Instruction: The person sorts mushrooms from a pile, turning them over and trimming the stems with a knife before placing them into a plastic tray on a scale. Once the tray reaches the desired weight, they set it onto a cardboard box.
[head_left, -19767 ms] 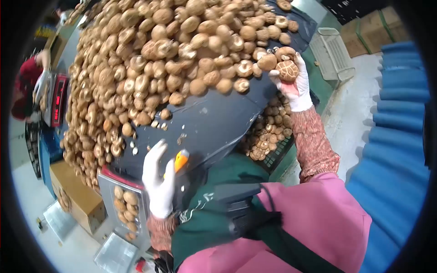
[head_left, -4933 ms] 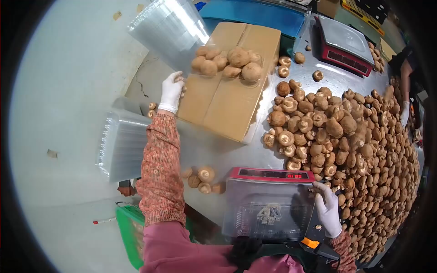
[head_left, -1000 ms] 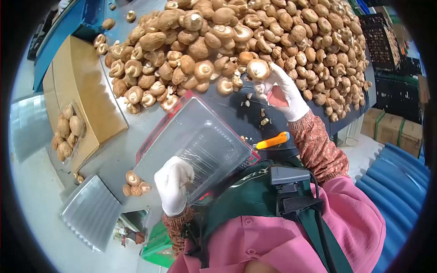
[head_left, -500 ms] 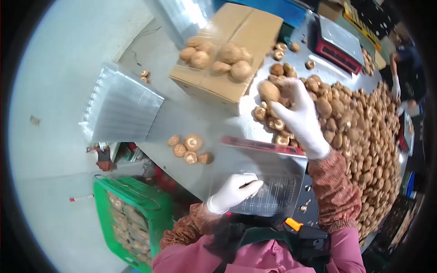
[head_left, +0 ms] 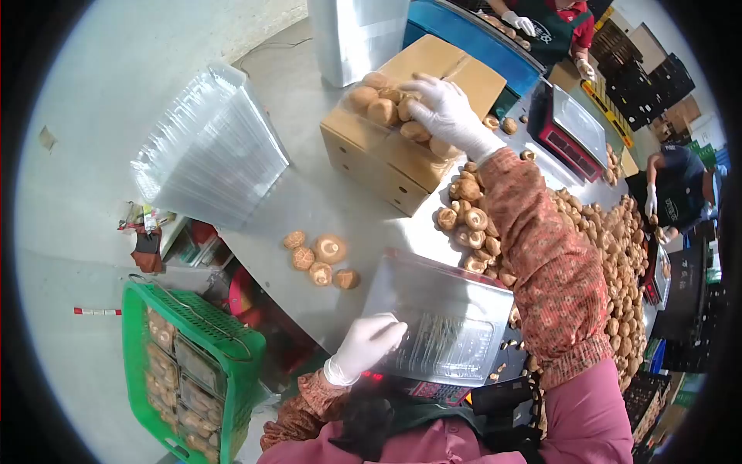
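My right hand (head_left: 450,116), in a white glove, reaches over the cardboard box (head_left: 369,166). Its fingers curl round a mushroom (head_left: 405,110) among the brown mushrooms (head_left: 382,113) in clear plastic packs on top of the box. My left hand (head_left: 366,348), also gloved, has its fingers pressed together at the left edge of a clear plastic tray (head_left: 448,344); anything between them is hidden. The tray lies on a scale (head_left: 433,392), whose keypad and red digits show along the near edge.
Several loose mushrooms (head_left: 330,249) lie left of the tray, and a large mushroom heap (head_left: 610,247) spreads at the right. Nested clear trays (head_left: 220,151) stand at the left, above a green crate (head_left: 139,348) of packed mushrooms. Another scale (head_left: 576,127) and co-workers (head_left: 680,185) are beyond.
My right hand has moved from the mushroom heap up and left to the packs on the box. My left hand has drawn back to the tray's left edge. The view has shifted.
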### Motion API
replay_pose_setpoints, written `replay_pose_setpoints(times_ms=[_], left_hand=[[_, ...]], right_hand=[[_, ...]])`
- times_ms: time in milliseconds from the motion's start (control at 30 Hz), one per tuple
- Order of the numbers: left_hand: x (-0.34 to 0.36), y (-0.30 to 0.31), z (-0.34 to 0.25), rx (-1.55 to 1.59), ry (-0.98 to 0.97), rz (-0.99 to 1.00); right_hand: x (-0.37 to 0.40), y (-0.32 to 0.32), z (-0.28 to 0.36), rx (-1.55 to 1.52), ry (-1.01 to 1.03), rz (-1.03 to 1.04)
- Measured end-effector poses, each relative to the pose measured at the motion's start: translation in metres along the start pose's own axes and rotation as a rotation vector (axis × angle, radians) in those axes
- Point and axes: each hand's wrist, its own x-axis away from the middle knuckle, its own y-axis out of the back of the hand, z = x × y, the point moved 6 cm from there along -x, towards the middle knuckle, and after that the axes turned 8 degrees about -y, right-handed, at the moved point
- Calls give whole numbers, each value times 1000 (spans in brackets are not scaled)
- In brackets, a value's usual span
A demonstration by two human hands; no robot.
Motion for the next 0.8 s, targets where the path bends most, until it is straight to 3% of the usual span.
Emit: replay_pose_setpoints(times_ms=[100, 233, 300, 400, 467, 500, 533, 667, 700, 800], left_hand=[[6, 0, -9, -38, -64, 1], [16, -6, 0, 60, 14, 20], [19, -14, -10, -1, 9, 41], [29, -28, -5, 310, 15, 28], [30, -36, 13, 805, 43, 59], [32, -46, 0, 1145, 110, 121], [35, -54, -5, 1187, 133, 172], [42, -93, -2, 950, 142, 236], [46, -106, 0, 872, 145, 272], [71, -158, 12, 335, 171, 445]], right_hand=[[36, 58, -16, -584, -263, -170], [157, 102, -16, -549, -411, -286], [235, 97, -11, -479, -630, -240], [353, 79, 0, -663, -842, -195], [432, 67, 3, -898, -1078, -203], [455, 76, 16, -813, -1110, -253], [475, 82, 32, -862, -1163, -263], [526, 83, 67, -956, -1241, -311], [540, 76, 68, -968, -1178, -285], [541, 78, 123, -1403, -1039, -250]])
